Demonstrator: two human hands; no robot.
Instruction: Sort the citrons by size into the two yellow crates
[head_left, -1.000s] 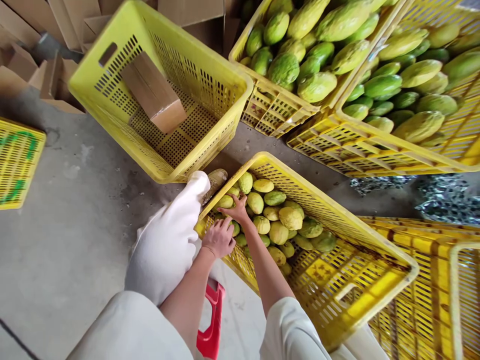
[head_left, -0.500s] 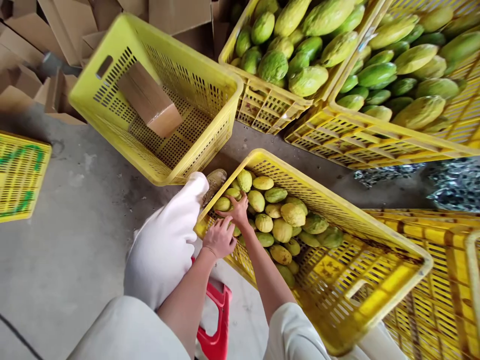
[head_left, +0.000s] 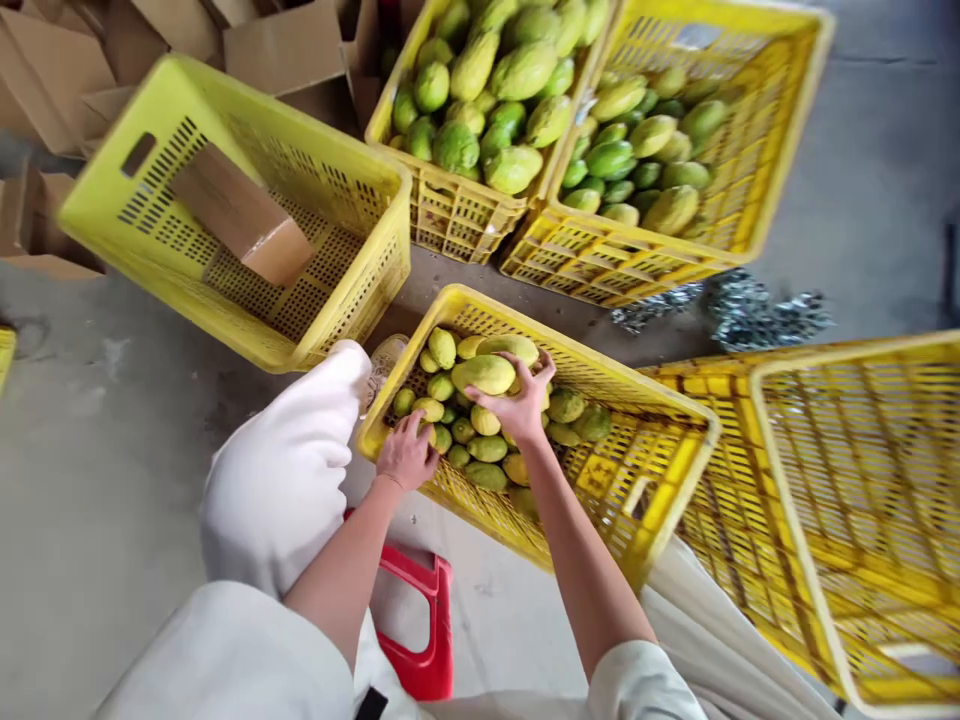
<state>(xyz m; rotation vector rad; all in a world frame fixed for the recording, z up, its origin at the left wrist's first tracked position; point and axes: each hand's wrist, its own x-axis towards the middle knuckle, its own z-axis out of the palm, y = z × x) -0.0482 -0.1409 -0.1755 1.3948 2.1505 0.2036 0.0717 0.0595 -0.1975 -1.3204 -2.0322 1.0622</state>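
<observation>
A tilted yellow crate in front of me holds several small yellow-green fruits. My right hand is closed round a larger yellow-green fruit and holds it just above the pile. My left hand rests on the near left rim of the crate, fingers curled over a small fruit there. I sit on a red stool, my white-trousered knee beside the crate.
Another yellow crate at the left holds a cardboard box. Two crates of big green fruit stand behind. Stacked yellow crates sit at the right. Folded cartons lie at the back left, crumpled foil-like wrap on the concrete floor.
My right hand has moved right and lifted a larger fruit off the pile. The left hand stays at the crate's rim. The view has swung right and pulled back.
</observation>
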